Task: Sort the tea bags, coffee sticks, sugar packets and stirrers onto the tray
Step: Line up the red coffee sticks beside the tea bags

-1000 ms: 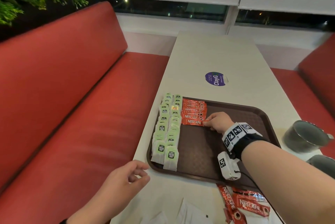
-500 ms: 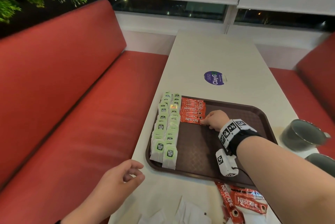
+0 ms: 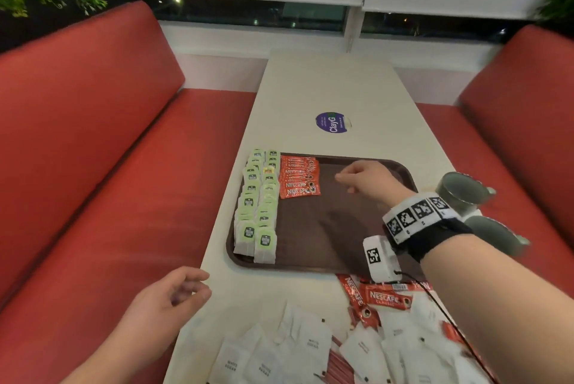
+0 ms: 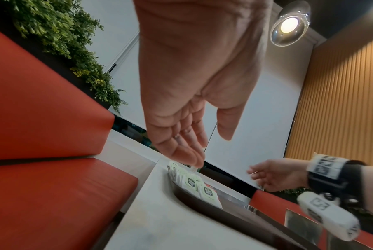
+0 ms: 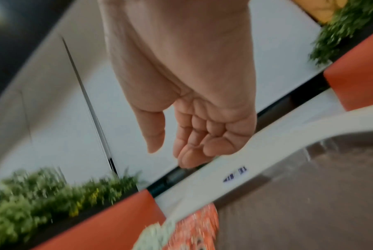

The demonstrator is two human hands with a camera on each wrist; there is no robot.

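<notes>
On the worktop (image 3: 326,85) sits a brown tray (image 3: 329,228), with green tea bags (image 3: 259,203) in two rows along its left edge and red coffee sticks (image 3: 298,177) beside them. The right hand (image 3: 365,180) hovers over the tray, grip loose and empty. The left hand (image 3: 164,299) hangs off the worktop's edge, relaxed, holding nothing. Sugar packets (image 3: 298,349) lie loose nearer me
</notes>
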